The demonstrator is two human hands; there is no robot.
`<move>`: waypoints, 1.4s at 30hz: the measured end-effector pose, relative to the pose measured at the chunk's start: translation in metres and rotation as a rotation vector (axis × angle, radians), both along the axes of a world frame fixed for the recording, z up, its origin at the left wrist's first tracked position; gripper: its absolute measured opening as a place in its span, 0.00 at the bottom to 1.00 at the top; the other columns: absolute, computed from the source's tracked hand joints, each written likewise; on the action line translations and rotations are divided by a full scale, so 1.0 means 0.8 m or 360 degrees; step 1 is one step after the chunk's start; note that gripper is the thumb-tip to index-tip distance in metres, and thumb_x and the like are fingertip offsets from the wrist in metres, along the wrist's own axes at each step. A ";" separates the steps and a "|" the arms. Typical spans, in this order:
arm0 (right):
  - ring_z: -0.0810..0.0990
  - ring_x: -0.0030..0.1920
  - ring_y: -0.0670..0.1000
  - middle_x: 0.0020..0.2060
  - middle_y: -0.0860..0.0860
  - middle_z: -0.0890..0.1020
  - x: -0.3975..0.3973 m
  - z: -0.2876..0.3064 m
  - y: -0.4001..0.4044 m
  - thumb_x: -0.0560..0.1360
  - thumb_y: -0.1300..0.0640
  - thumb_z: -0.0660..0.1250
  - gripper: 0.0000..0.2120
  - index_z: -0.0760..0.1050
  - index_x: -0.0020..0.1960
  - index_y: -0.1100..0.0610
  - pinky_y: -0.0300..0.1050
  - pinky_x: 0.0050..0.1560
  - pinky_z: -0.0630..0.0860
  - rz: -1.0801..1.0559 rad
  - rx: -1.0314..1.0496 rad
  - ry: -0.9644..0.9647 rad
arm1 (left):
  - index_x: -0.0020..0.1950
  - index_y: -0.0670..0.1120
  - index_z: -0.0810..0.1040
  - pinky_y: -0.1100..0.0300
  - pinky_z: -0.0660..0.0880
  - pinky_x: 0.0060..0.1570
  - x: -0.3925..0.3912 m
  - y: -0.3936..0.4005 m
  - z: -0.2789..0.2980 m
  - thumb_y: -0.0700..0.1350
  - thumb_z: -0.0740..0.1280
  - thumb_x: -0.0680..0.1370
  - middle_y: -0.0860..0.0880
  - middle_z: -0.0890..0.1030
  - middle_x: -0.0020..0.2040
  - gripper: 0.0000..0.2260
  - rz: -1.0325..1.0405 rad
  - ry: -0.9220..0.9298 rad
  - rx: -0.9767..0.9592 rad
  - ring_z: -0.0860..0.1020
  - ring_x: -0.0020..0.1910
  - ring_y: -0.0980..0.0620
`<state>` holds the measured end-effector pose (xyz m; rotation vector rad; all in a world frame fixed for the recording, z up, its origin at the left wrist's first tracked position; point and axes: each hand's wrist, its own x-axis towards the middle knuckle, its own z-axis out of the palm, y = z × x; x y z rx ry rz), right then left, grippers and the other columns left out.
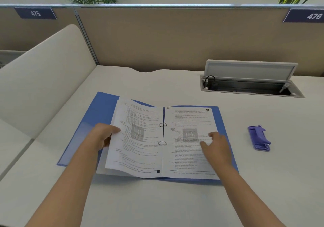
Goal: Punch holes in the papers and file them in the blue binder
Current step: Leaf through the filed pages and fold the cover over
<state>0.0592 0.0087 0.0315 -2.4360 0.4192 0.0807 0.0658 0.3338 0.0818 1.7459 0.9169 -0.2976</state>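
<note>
Head view: printed white papers (189, 139) sit on the rings of the open blue plastic binder (103, 107) on the counter. Left hand (105, 132) pinches a page edge; right hand (217, 142) rests flat, fingers relaxed. Filing looks nearly done; closing the cover likely follows.

Blue binder (105, 107) lying open on the desk (175, 202)
Printed papers (189, 139) sit threaded on its two metal rings (163, 133), left pages lifted and curling; a purple hole punch (259, 138) lies well apart to the right
</note>
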 end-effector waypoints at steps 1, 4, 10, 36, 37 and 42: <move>0.75 0.58 0.54 0.60 0.54 0.74 0.000 0.010 0.017 0.75 0.52 0.67 0.20 0.70 0.64 0.56 0.48 0.54 0.74 0.0080 0.0151 -0.0003 | 0.56 0.35 0.74 0.50 0.75 0.45 0.001 -0.008 0.010 0.36 0.67 0.75 0.38 0.79 0.49 0.11 -0.0026 -0.0037 -0.0030 0.78 0.44 0.42; 0.77 0.55 0.51 0.57 0.52 0.76 -0.001 0.047 0.072 0.74 0.51 0.68 0.18 0.72 0.61 0.55 0.47 0.56 0.76 0.0326 0.0786 0.0186 | 0.53 0.37 0.76 0.55 0.76 0.37 0.006 -0.040 0.036 0.38 0.68 0.75 0.42 0.80 0.43 0.09 -0.0098 -0.0183 -0.0120 0.79 0.40 0.45; 0.77 0.57 0.52 0.60 0.52 0.75 0.011 0.097 0.127 0.69 0.43 0.71 0.34 0.61 0.70 0.50 0.48 0.53 0.78 0.0618 0.1039 0.0578 | 0.47 0.39 0.78 0.55 0.80 0.38 0.015 -0.131 0.060 0.45 0.65 0.78 0.41 0.82 0.44 0.08 -0.0327 -0.0390 -0.0229 0.81 0.40 0.46; 0.77 0.46 0.57 0.53 0.62 0.81 0.048 0.027 -0.033 0.75 0.58 0.64 0.08 0.75 0.47 0.63 0.47 0.46 0.73 -0.0123 0.0510 0.0391 | 0.71 0.41 0.58 0.41 0.65 0.62 0.006 -0.025 -0.039 0.51 0.65 0.75 0.37 0.62 0.68 0.30 -0.0164 0.0369 0.0986 0.62 0.66 0.39; 0.77 0.46 0.57 0.53 0.63 0.80 0.048 0.021 -0.037 0.75 0.58 0.65 0.11 0.76 0.50 0.66 0.46 0.46 0.72 -0.0134 0.0489 0.0417 | 0.71 0.41 0.57 0.42 0.66 0.63 0.007 -0.022 -0.041 0.51 0.66 0.74 0.37 0.62 0.68 0.31 -0.0157 0.0386 0.0964 0.62 0.66 0.38; 0.79 0.51 0.60 0.53 0.62 0.81 0.043 -0.008 -0.048 0.75 0.57 0.65 0.15 0.76 0.55 0.67 0.47 0.47 0.74 -0.0159 0.0399 0.0514 | 0.69 0.42 0.60 0.42 0.72 0.60 0.008 -0.003 -0.061 0.53 0.69 0.70 0.38 0.68 0.64 0.33 -0.0036 0.0401 0.0755 0.70 0.60 0.38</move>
